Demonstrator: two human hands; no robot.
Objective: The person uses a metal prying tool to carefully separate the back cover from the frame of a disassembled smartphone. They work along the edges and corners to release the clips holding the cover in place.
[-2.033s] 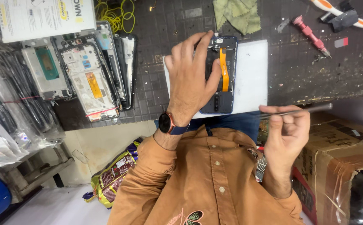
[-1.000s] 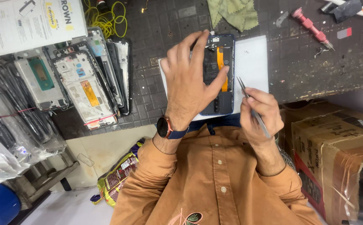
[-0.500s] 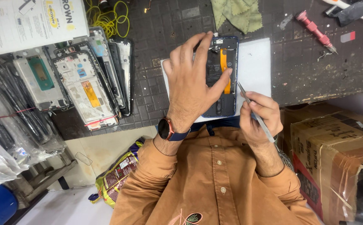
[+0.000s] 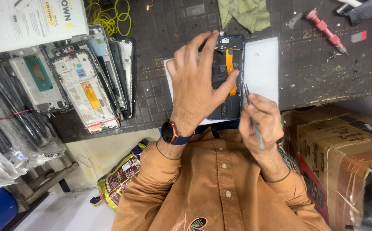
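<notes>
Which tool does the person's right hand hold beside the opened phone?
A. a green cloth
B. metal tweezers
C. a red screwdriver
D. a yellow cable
B: the right hand grips thin metal tweezers, tips up beside the opened phone; the red screwdriver lies apart on the bench.

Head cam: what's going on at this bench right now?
A person is working on an opened phone lying on a white mat. The left hand lies over the phone, pinning it down. The right hand holds metal tweezers, tips near the phone's right edge. Spare phone frames are stacked to the side, and a red screwdriver lies beyond.
</notes>
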